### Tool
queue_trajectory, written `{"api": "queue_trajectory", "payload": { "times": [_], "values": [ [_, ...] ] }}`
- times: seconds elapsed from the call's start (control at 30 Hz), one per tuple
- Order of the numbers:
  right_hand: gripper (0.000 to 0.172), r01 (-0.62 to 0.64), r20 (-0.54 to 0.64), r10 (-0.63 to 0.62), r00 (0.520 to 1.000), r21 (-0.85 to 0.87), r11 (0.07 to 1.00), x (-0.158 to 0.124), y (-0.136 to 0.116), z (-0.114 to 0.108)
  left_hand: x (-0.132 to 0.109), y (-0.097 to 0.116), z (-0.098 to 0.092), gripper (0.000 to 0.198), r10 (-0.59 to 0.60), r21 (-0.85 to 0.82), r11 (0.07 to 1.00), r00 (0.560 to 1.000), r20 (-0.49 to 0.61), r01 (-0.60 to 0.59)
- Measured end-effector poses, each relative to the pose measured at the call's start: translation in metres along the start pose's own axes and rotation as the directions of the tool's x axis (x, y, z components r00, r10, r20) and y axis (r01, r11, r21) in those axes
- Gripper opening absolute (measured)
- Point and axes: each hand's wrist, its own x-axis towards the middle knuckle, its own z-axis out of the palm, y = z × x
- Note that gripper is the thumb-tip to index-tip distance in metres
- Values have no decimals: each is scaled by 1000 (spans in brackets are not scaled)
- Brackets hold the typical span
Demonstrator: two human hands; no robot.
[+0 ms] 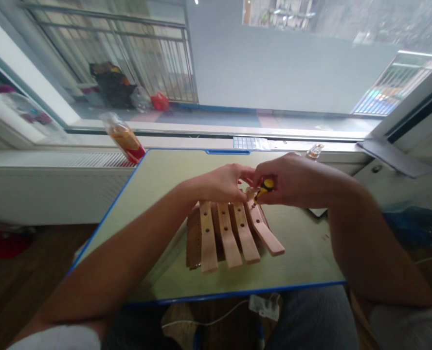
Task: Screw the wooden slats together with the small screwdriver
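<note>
Several pale wooden pieces, each with two holes, lie side by side on a brown cardboard piece [193, 243]. The rightmost wooden piece [266, 232] is angled outward, its lower end off the cardboard. My right hand [292, 180] is closed round a small yellow and black screwdriver [268, 185], its tip down by the upper hole of that piece. My left hand [223, 182] grips the top end of the same piece between thumb and fingers, close to my right fingertips. Where the fingers meet, the details are partly hidden.
The pale green table [157, 194] has a blue edge and stands against a window sill. A bottle with a red label [126, 141] leans at the left corner. A small clear bottle [314, 151] and a dark flat object [317, 212] are beyond my right arm.
</note>
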Motion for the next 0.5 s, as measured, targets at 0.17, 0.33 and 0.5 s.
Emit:
{"api": "queue_trajectory", "payload": {
  "times": [0.17,0.33,0.5],
  "values": [
    [24,-106,-138,124,983,134,985,-18,-1,15,-11,28,-16,51,-53,179,983,998,29,47],
    [29,-127,-318,316,894,496,859,-47,-6,44,-62,44,-34,43,-114,252,952,966,-230,172],
    [31,-64,-409,445,797,675,735,-76,-17,65,-132,20,-33,35,-421,337,706,752,-508,623]
  ]
}}
